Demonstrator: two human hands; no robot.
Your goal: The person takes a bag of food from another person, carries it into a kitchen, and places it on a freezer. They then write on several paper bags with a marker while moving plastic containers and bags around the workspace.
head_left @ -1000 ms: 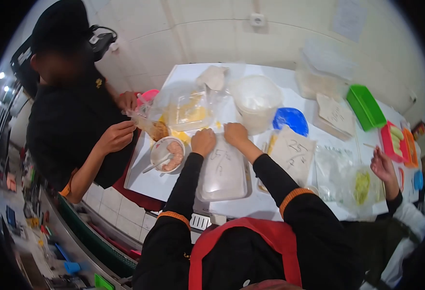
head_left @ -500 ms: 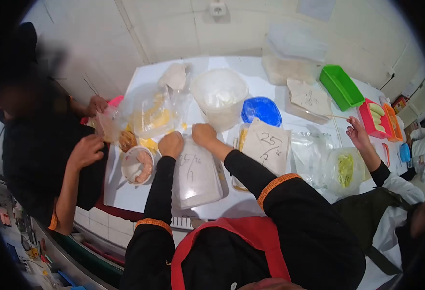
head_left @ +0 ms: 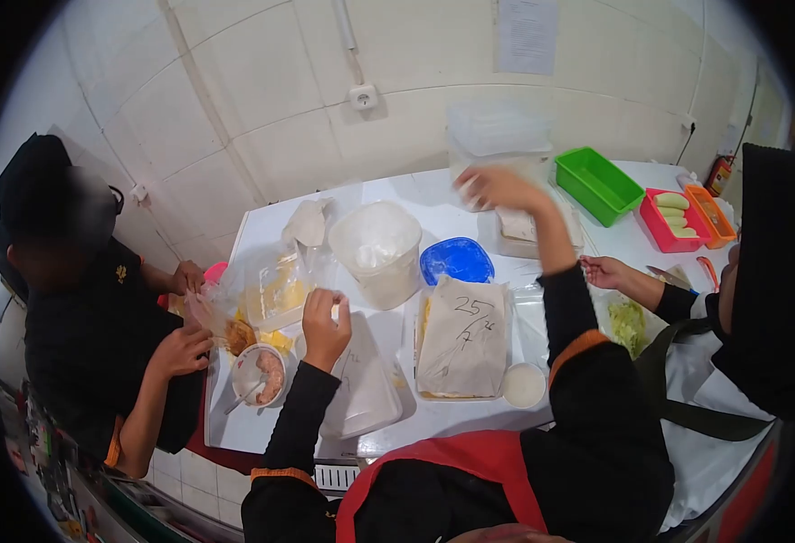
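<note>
My left hand [head_left: 325, 321] hovers with curled fingers just above the far end of a flat clear lidded container [head_left: 361, 389] with writing on its lid. My right hand [head_left: 497, 187] is stretched far across the white table [head_left: 433, 195], blurred, at the foot of a tall clear tub [head_left: 497, 136] by the wall. Under my right forearm lies another flat labelled container [head_left: 528, 231]. Between my arms sit a paper-covered container marked "25" [head_left: 465, 335], a blue lid [head_left: 456, 261] and a white bucket [head_left: 375, 249].
A person on the left holds a plastic bag [head_left: 212, 312] over a bowl of pink mince [head_left: 260, 376]. A person on the right rests a hand [head_left: 601, 271] near bagged greens [head_left: 628, 321]. Green [head_left: 596, 181], red [head_left: 673, 217] and orange [head_left: 709, 213] bins stand far right; a small white cup [head_left: 524, 385] sits near the table edge.
My right hand left the clear container's lid and reached far across to the tall tub by the wall. My left hand lifted slightly off the lid. My head tilted up.
</note>
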